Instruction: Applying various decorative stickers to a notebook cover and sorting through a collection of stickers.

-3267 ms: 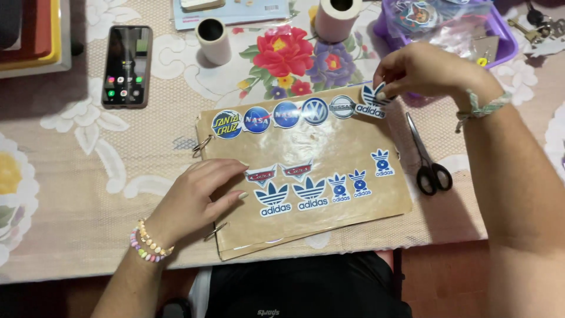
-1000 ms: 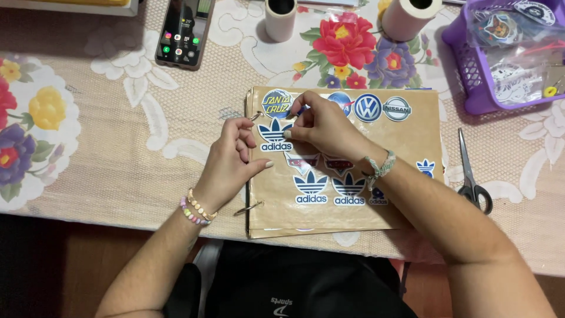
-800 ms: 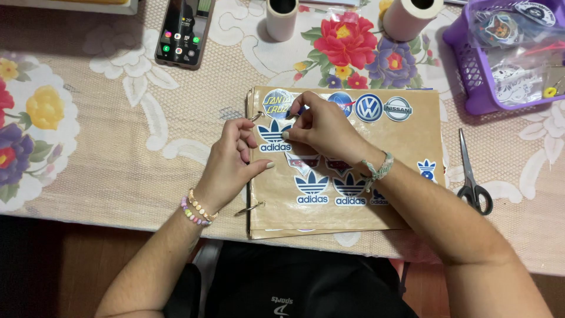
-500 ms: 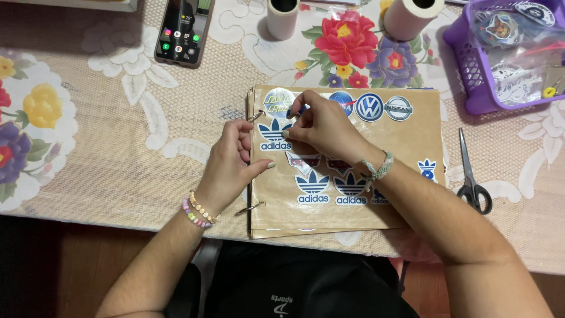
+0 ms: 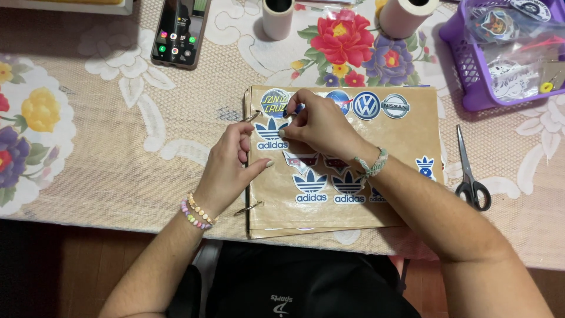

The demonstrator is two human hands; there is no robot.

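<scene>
A brown ring-bound album (image 5: 406,147) is laid flat near the table's front edge, so both hands can be worked over it. Its left edge is pinned by the left hand (image 5: 232,162): palm on the binding side, fingers loosely curled, thumb stretched onto the page, nothing gripped. This looks meant to stop the page sliding on the cloth (image 5: 118,147).

The right hand (image 5: 318,121) is brought across the top row, fingertips pinched narrow on a small sticker (image 5: 294,109) beside the round green one (image 5: 274,102). Whether it is being pressed down or lifted cannot be told; most of it is hidden under the fingers. A large white-and-blue trefoil sticker (image 5: 271,134) lies just below the pinch, between the two hands.

More stickers are set in rows across the page, likely to keep them sorted. Scissors (image 5: 469,171) are left shut to the right of the album, within reach of the right hand. A purple basket (image 5: 465,70) with sticker bags is kept at the far right. Two rolls (image 5: 278,17) and a phone (image 5: 178,32) are parked at the far edge, well apart from the work.
</scene>
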